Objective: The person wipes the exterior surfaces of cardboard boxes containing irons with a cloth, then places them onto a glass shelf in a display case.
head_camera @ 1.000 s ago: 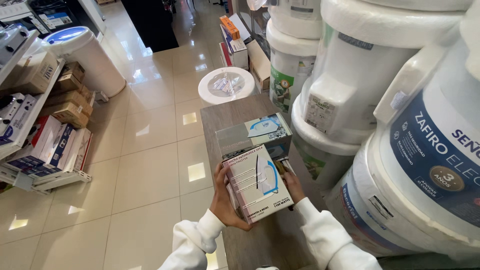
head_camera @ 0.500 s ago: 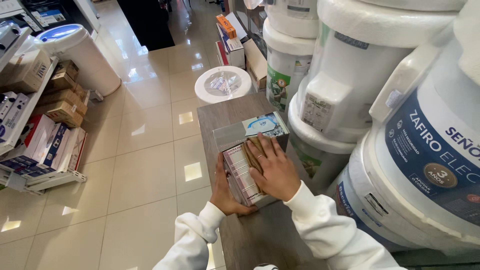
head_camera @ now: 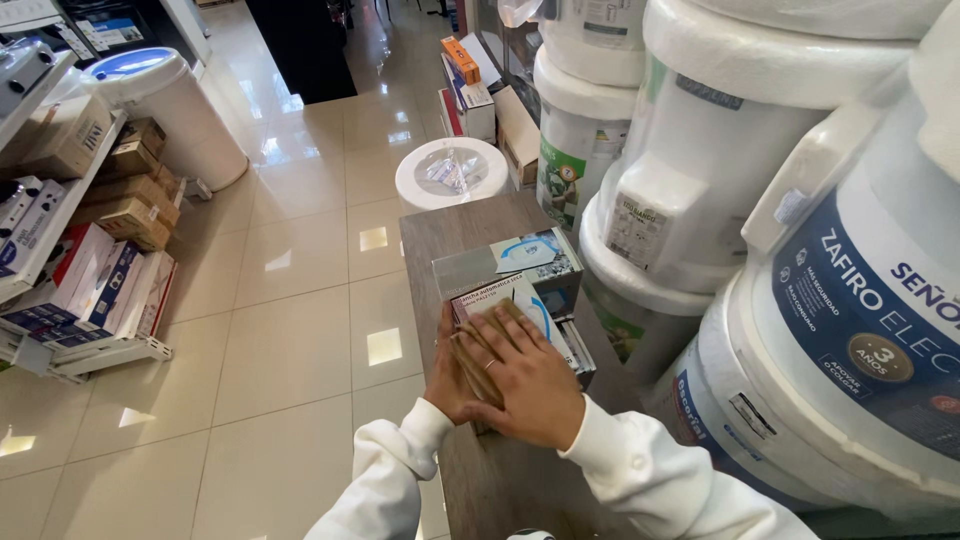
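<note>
Since a second ago the white box (head_camera: pixel 520 318) has come down from its raised, tilted hold and now lies flat on the wooden bench (head_camera: pixel 440 232), and the right hand (head_camera: pixel 530 380) has moved from its far edge onto its top. That right hand lies palm down with the fingers spread flat across the lid, a ring showing on one finger. The left hand (head_camera: pixel 447 378) presses against the box's near left side, fingers straight and together, mostly covered by the right one. Neither hand curls round the box; both simply press on it. Both wrists wear white sleeves (head_camera: pixel 640 475).

The box sits near the middle of the bench, and its far end touches a second carton (head_camera: pixel 510 262) of grey and white with blue print, which stands just behind it.

Beyond the bench's far end stands a round white bin (head_camera: pixel 452 172) lined with clear plastic. To the right, close against the bench, rise large white appliance tanks (head_camera: pixel 700 180) wrapped in foam and film, some with blue or green labels. To the left, across the glossy tiled floor (head_camera: pixel 290 330), a low shelf (head_camera: pixel 60 230) carries brown cartons and flat red, white and blue boxes, and a tall white cylinder with a blue top (head_camera: pixel 165 110) stands further back.
</note>
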